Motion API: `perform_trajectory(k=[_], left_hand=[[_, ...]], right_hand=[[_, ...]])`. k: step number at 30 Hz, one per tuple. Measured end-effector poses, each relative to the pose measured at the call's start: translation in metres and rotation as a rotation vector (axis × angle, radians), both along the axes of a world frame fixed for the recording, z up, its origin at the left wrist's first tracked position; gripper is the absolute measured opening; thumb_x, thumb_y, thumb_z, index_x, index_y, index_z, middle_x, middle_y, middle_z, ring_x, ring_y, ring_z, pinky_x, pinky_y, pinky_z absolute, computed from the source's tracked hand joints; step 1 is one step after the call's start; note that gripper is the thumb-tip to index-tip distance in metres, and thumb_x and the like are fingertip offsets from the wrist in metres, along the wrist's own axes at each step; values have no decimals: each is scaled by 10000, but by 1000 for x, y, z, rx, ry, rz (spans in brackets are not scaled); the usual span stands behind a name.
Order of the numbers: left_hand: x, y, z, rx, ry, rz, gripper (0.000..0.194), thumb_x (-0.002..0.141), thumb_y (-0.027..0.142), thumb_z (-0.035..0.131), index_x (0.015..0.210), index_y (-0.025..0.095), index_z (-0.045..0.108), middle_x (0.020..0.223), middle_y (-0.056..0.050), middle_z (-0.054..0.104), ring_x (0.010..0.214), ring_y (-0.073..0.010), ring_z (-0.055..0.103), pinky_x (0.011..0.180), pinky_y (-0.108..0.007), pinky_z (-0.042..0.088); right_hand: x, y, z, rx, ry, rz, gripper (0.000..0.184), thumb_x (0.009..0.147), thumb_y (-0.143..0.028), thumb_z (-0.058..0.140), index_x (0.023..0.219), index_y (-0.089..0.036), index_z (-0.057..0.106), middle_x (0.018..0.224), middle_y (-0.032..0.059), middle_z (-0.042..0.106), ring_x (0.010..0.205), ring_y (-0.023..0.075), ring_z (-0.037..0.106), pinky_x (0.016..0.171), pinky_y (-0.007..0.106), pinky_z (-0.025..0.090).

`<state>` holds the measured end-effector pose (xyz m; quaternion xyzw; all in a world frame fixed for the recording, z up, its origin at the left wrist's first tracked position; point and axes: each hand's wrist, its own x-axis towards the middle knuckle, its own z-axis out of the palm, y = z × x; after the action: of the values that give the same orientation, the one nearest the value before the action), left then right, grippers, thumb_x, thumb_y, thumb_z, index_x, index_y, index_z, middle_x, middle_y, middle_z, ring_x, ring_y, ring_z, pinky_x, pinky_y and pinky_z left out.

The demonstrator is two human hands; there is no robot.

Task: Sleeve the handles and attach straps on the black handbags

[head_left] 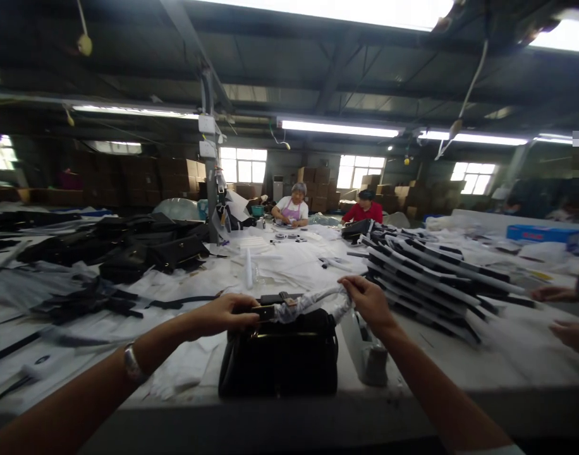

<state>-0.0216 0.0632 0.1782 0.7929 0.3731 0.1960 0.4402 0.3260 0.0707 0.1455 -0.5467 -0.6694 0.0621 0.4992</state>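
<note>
A black handbag (279,363) stands upright at the front edge of the table, right before me. Its handle (313,300) is wrapped in clear plastic film and arches above the bag. My left hand (239,313) is closed on the dark strap end (265,313) at the left of the handle, thumb and fingers pinching it. My right hand (365,300) pinches the wrapped handle at its right end, fingertips together on the film. Just right of the bag, below that hand, stands a grey tape dispenser-like object (372,360).
A stack of black and white strips (422,284) lies to the right. Several black bags (152,249) are piled at left. Two people (292,205) sit across the table; another person's hands (571,332) reach in at right. A blue box (543,235) stands at the right.
</note>
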Motion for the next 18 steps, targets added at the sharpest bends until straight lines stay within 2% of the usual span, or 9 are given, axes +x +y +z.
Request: perform_trajectory(k=[2, 5, 6, 7, 9, 12, 14, 16, 18], left_hand=[[2, -2, -6, -110, -146, 62, 341, 802, 479, 670, 926, 163, 705, 807, -15, 646, 713, -159, 545, 632, -237, 387], [6, -10, -14, -125, -333, 144, 261, 830, 420, 659, 860, 163, 688, 760, 3, 610, 713, -149, 513, 677, -246, 378], [7, -14, -16, -114, -381, 165, 243, 845, 406, 646, 854, 166, 684, 758, 6, 604, 725, -150, 511, 695, -249, 378], [8, -17, -18, -101, -419, 182, 230, 856, 394, 636, 861, 169, 684, 768, 5, 605, 745, -154, 514, 712, -254, 379], [12, -24, -21, -74, -456, 204, 220, 865, 381, 632, 897, 172, 691, 797, -7, 618, 793, -170, 530, 742, -264, 387], [19, -32, -20, -55, -443, 200, 235, 855, 379, 654, 939, 166, 706, 842, -26, 648, 832, -188, 559, 780, -281, 408], [24, -35, -19, -85, -423, 176, 262, 836, 383, 680, 982, 169, 713, 873, -32, 664, 821, -185, 572, 784, -286, 423], [27, -37, -18, -105, -403, 158, 298, 828, 400, 688, 1015, 169, 716, 875, -31, 668, 797, -178, 574, 763, -282, 433], [29, -38, -18, -90, -388, 166, 319, 836, 428, 672, 1003, 162, 720, 848, -30, 666, 784, -177, 577, 742, -277, 434]], right_hand=[[-3, -13, -11, 63, 78, -90, 369, 909, -425, 462, 982, -162, 710, 984, 116, 727, 889, 259, 667, 800, 391, 514], [-29, -49, -25, 250, 131, -142, 314, 915, -393, 504, 1076, -189, 681, 1090, 119, 692, 1009, 261, 638, 897, 397, 488], [-40, -61, -29, 310, 135, -107, 268, 909, -371, 532, 1054, -212, 692, 1062, 105, 700, 1005, 256, 643, 895, 380, 491], [-53, -72, -33, 316, 139, -30, 225, 905, -353, 549, 1011, -235, 709, 981, 86, 719, 918, 238, 670, 834, 345, 514], [-75, -86, -38, 140, 162, 190, 235, 909, -372, 553, 1026, -248, 715, 843, 59, 735, 740, 206, 691, 723, 299, 534], [-98, -83, -34, -193, 285, 435, 375, 913, -482, 530, 1136, -223, 684, 949, 79, 756, 836, 228, 715, 761, 302, 540], [-104, -72, -26, -293, 427, 475, 459, 904, -565, 501, 1077, -193, 705, 971, 94, 758, 888, 249, 712, 783, 319, 538], [-107, -61, -18, -322, 581, 458, 531, 862, -634, 515, 988, -165, 731, 889, 94, 763, 834, 259, 712, 741, 325, 540], [-109, -54, -11, -330, 716, 451, 562, 812, -659, 567, 979, -150, 738, 834, 85, 763, 766, 257, 708, 683, 320, 538]])
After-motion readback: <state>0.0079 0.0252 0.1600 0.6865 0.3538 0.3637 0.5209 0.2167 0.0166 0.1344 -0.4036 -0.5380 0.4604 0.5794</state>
